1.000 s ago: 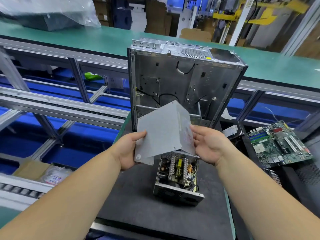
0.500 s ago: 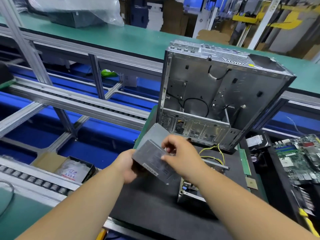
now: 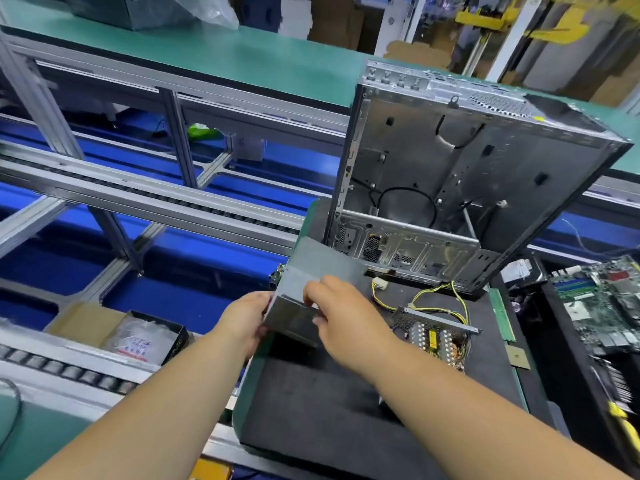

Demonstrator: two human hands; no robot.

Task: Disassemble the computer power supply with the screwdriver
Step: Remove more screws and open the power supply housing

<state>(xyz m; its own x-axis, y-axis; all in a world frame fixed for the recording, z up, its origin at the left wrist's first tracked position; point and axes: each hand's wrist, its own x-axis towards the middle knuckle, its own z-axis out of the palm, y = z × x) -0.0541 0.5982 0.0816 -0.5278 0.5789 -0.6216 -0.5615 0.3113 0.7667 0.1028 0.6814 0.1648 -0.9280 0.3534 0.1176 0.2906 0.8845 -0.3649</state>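
A: What are the hands doing?
B: The left hand [image 3: 246, 320] and the right hand [image 3: 341, 315] both grip the grey metal cover [image 3: 313, 271], lifted off the worktop [image 3: 311, 393].
A: And the power supply?
B: Its opened body [image 3: 434, 336], with yellow wires [image 3: 433, 296], lies just right of the right hand, before the empty computer case [image 3: 467, 174].

Both hands, left hand [image 3: 244, 320] and right hand [image 3: 341, 315], grip a bent grey sheet-metal cover [image 3: 311, 282] above the black mat [image 3: 311, 393], left of the opened power supply [image 3: 434, 336]
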